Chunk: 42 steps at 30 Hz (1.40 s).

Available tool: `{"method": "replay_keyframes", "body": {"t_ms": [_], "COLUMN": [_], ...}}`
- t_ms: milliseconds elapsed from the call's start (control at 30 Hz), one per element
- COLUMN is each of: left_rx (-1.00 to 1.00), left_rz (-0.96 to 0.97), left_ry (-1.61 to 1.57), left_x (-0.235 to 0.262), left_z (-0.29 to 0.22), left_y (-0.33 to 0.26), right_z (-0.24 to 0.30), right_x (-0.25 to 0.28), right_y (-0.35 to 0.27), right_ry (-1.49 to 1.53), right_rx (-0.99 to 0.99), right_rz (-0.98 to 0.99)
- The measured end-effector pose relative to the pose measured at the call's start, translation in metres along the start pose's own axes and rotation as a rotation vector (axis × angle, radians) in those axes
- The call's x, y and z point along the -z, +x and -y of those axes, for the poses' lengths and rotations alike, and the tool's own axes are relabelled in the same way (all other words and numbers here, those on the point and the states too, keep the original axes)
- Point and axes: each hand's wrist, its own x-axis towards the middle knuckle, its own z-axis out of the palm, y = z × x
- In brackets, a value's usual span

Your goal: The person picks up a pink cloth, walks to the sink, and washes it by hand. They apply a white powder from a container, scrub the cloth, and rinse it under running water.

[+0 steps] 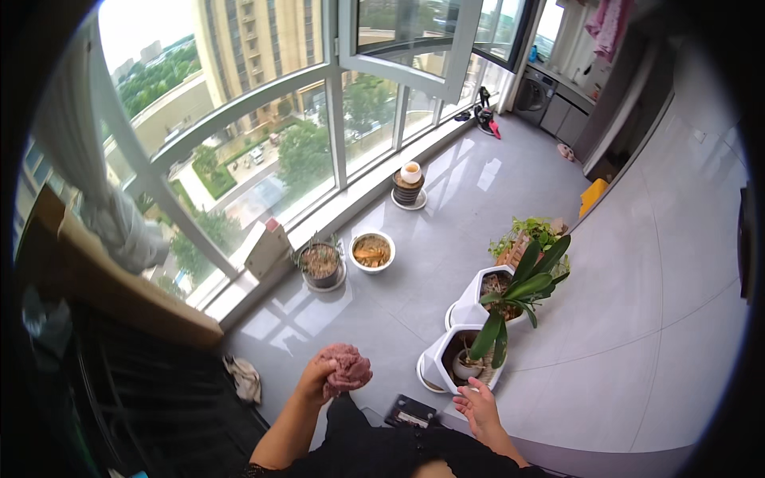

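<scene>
Item, 6 o'clock, nearest the lens: dark clothing of the wearer, with two bare forearms rising from it.

Left hand, 7 o'clock: fingers clamped around a crumpled mauve cloth, held in the air above the grey tiled floor.

Right hand, 5 o'clock: empty, fingers apart and loosely curled, just beside the rim of the near white angular planter.

Relation: the planter lies toward 11 o'clock from the right hand and toward 3 o'clock from the cloth; the right hand is clearly the nearer. Its long green leaves run up toward 1 o'clock, over a second white planter behind.

Small dark flat box, on the floor between the hands.

Round white bowl-shaped pot and dark pot with dry growth, 11 o'clock, near the window sill.

Leafy green pot plant, 1 o'clock.

Crumpled pale rag, 8 o'clock, on the floor.
</scene>
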Motion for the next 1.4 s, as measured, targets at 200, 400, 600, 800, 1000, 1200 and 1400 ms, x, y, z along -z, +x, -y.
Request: {"method": "replay_keyframes", "body": {"t_ms": [200,400,600,800,1000,1200,1400], "left_rx": [0.208,0.342,0.512,0.762,0.745,0.937,1.242], "left_rz": [-0.013,0.125,0.209,0.446,0.472,0.658,0.929], "left_ry": [0.069,-0.017,0.149,0.266,0.508,0.656,0.743], "left_x": [0.035,0.004,-0.071,-0.186,-0.290,-0.365,-0.429], "left_z": [-0.103,-0.114,-0.086,-0.031,0.041,0.114,0.185], "left_y": [0.100,0.235,0.417,0.642,0.847,1.030,1.238], "right_z": [0.074,0.137,0.229,0.380,0.539,0.634,0.755], "right_x": [-0.095,-0.118,-0.133,-0.107,-0.049,0.027,0.089], "right_y": [0.046,0.095,0.208,0.354,0.452,0.582,0.717], "right_ry": [-0.023,0.100,0.278,0.388,0.187,0.108,0.277], "right_rx": [0.161,0.193,0.366,0.615,0.726,0.709,0.711], "right_rz": [0.011,-0.178,-0.016,0.334,0.098,-0.202,-0.402]}}
